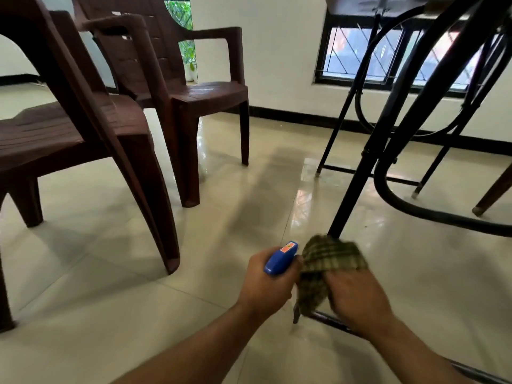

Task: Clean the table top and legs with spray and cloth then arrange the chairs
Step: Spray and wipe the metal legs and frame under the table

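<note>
I am low down by the floor, looking under the table. My left hand point(266, 284) grips a blue spray bottle point(280, 258) with its nozzle pointing forward. Just to its right, my right hand point(357, 297) holds a green checked cloth point(327, 267) wrapped around the foot of a black metal table leg point(360, 173), where the leg meets a low floor bar point(332, 322). The cloth hides the leg's bottom end. The table top's underside point(360, 4) shows at the upper right.
Two brown plastic armchairs stand to the left, one near point(83, 126) and one further back point(194, 90). More black curved table tubing point(415, 209) and thin legs fill the right. A brown chair leg point(493, 192) stands at the far right. Glossy tiled floor lies between.
</note>
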Available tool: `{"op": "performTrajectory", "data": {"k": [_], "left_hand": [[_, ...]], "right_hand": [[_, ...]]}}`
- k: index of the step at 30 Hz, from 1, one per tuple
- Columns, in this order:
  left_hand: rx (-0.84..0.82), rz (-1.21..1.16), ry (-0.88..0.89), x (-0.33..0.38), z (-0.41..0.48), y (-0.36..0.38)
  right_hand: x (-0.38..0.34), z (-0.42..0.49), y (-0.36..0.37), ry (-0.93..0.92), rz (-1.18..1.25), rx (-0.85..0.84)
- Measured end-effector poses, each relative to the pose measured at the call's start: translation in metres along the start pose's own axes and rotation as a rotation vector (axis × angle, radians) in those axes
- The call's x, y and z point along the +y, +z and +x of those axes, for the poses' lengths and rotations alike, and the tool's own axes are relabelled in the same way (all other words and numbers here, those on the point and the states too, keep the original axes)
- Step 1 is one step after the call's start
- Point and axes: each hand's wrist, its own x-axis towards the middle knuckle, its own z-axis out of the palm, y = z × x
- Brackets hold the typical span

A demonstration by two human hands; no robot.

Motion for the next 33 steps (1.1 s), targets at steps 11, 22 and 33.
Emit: {"op": "performTrajectory", "data": {"k": [11, 22, 33], "left_hand": [[0.071, 0.071, -0.079, -0.02, -0.003, -0.007], [0.077, 0.053, -0.088, -0.019, 0.005, -0.007], [0.067, 0.049, -0.132, -0.026, 0.009, -0.019]], "right_hand": [[-0.043, -0.019, 0.04, 0.005, 0.116, 0.031], [-0.05, -0.039, 0.093, 0.184, 0.265, -0.355], [-0.066, -0.049, 0.1, 0.011, 0.138, -0.536]]}}
